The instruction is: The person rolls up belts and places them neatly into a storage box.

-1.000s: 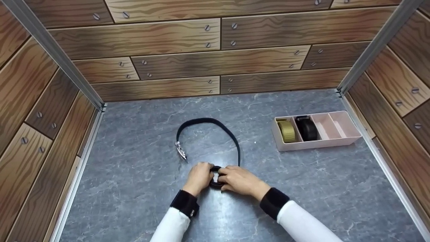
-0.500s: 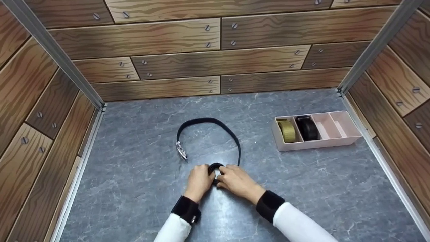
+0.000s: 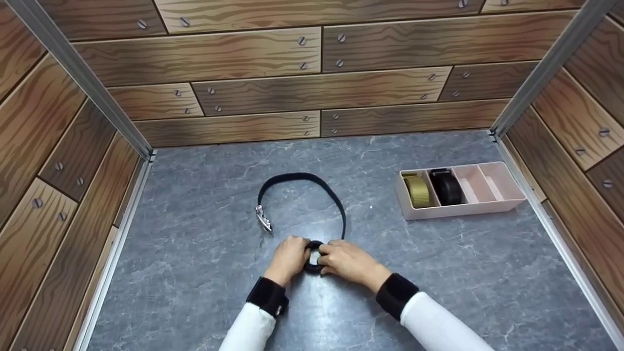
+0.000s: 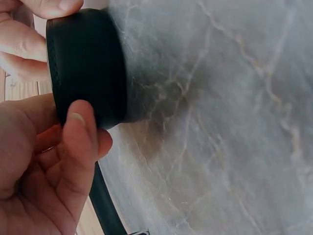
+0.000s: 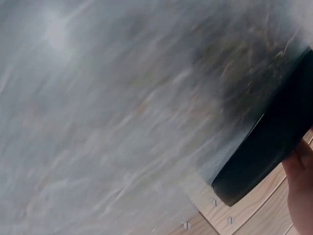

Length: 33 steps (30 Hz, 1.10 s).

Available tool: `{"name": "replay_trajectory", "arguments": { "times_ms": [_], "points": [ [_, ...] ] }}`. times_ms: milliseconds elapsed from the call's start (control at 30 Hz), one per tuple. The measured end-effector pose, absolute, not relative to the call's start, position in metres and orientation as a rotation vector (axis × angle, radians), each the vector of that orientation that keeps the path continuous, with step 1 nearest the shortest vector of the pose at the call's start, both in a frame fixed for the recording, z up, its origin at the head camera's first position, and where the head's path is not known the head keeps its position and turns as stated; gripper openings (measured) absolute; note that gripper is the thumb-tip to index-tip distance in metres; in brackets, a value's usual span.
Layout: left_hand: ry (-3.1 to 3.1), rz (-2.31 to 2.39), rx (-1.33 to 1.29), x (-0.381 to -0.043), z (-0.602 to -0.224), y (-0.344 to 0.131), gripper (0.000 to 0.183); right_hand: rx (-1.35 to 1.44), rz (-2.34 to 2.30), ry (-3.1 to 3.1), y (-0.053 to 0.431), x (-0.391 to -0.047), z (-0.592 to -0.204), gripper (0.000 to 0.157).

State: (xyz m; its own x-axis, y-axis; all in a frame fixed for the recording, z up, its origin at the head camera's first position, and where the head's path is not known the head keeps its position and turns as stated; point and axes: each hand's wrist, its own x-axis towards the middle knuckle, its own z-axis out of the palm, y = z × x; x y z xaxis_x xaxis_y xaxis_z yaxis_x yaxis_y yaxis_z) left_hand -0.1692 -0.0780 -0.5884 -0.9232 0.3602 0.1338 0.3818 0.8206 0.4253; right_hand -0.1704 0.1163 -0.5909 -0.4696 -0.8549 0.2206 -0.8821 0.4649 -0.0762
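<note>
A black belt (image 3: pixel 291 176) lies in a wide loop on the grey marbled surface, with a silver buckle (image 3: pixel 263 218) at its far-left end. Its near end is wound into a small coil (image 3: pixel 312 268) standing between both hands. My left hand (image 3: pixel 288 259) grips the coil's left side; in the left wrist view its thumb presses the outer layer. From the right, my right hand (image 3: pixel 352 262) holds the coil with fingertips reaching into its opening. The right wrist view shows a length of the dark belt (image 5: pixel 269 142) beside fingers at the right edge.
A pale pink divided tray (image 3: pixel 458 210) stands at the right, near the side rail. It holds a rolled gold belt (image 3: pixel 417 191) and a rolled black belt (image 3: pixel 446 189) in its left compartments. Wood-patterned walls (image 3: pixel 273 53) enclose the surface at the back and sides.
Both hands turn the coil, tipping forward and then back toward the body. The strap's right side has shifted slightly left. The buckle and tray stay in place.
</note>
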Motion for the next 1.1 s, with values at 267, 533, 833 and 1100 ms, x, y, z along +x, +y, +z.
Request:
{"name": "replay_trajectory", "arguments": {
  "times_ms": [267,533,833,1100],
  "points": [
    [-2.929,-0.868,-0.344,-0.163,-0.594,-0.072,0.015,1.408,0.197,-2.552,0.11,-0.165,-0.594,0.022],
    [-2.969,-0.79,-0.41,-0.167,-0.588,-0.071,0.01,1.44,0.213,-2.569,0.113,-0.17,-0.591,0.021],
    [-3.017,-0.69,-0.62,-0.173,-0.585,-0.076,0.009,1.551,0.196,-2.556,0.12,-0.176,-0.588,0.024],
    [-2.953,-0.807,-0.374,-0.164,-0.59,-0.069,0.013,1.371,0.128,-2.496,0.113,-0.17,-0.593,0.03]
  ]
}}
